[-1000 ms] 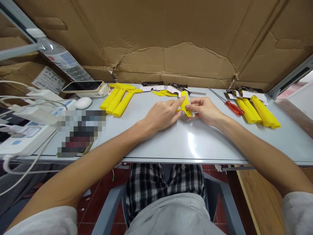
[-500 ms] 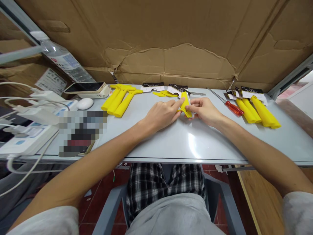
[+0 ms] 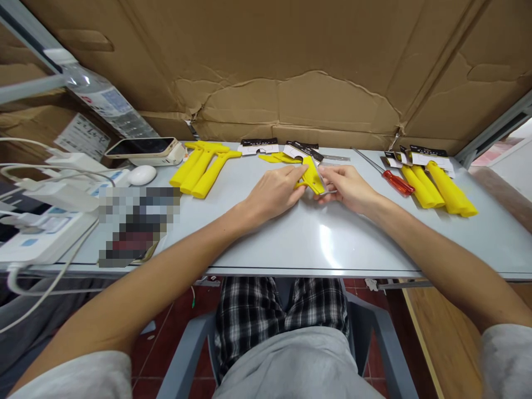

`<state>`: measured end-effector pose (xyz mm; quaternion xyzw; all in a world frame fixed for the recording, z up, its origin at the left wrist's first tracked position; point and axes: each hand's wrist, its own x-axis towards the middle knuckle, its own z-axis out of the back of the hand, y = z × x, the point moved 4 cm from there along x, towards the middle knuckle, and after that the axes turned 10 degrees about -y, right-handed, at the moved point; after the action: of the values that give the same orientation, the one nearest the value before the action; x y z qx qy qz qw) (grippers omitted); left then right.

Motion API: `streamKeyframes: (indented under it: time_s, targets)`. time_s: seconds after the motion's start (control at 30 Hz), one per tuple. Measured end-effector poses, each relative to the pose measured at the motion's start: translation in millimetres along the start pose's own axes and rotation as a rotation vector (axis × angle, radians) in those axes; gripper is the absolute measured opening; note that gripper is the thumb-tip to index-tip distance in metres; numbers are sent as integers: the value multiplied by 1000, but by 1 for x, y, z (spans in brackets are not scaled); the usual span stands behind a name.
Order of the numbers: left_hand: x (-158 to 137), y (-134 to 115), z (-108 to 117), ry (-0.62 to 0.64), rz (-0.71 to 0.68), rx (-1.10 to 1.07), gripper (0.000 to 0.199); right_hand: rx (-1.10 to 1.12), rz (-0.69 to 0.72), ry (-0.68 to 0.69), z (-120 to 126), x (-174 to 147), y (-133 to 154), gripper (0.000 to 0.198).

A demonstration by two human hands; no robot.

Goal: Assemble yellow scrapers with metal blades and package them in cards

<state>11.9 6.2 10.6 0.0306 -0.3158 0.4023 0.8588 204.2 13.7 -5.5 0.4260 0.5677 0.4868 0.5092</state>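
A yellow scraper (image 3: 311, 176) is sitting over the table (image 3: 270, 249); the left hand (image 3: 272, 193) is gripping its body, and the right hand (image 3: 348, 187) is pinching the thin strip (image 3: 320, 176) along its edge. Behind the scraper, printed cards (image 3: 260, 147) are lying; left of it, yellow handles (image 3: 203, 166) are resting; right of it, a red screwdriver (image 3: 398, 184) is lying

An assembly workshop is suggested: the grey worktop (image 3: 270, 249) is backed by cardboard (image 3: 291, 44), matching yellow tools (image 3: 211, 174) are grouped on it near printed cards (image 3: 260, 146), and a screwdriver (image 3: 397, 183) is laid out.
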Motion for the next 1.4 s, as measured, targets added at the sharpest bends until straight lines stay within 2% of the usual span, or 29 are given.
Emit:
streamKeyframes:
  time_s: [0.07,0.17,0.23,0.3,0.4,0.5,0.73,0.9,1.07,1.17,1.4]
  targets:
    - [5,7,7,-65,49,-106,50,13,0,-60,6,3,5,74]
    - [10,19,17,-96,293,-360,41,-71,60,-164,21,11,12,67]
    - [12,20,17,-30,480,-606,31,-260,173,-234,33,17,16,53]
    - [11,17,14,50,622,-831,19,-554,354,-287,43,22,20,34]
    - [8,11,5,99,791,-1077,15,-923,547,-242,49,25,23,17]
    - [6,11,-4,90,911,-1253,23,-1047,560,-136,50,27,20,21]
    - [4,18,-20,99,966,-1460,27,-1136,531,-57,47,31,8,28]
    - [4,19,-24,110,1012,-1502,29,-1128,534,-68,47,31,10,23]
    - [3,15,-23,116,1011,-1498,29,-876,619,-155,43,20,28,23]
    - [2,10,-22,157,980,-1491,28,-712,645,-141,34,11,32,29]
    - [1,1,-16,201,914,-1409,18,-598,636,-115,23,3,31,38]
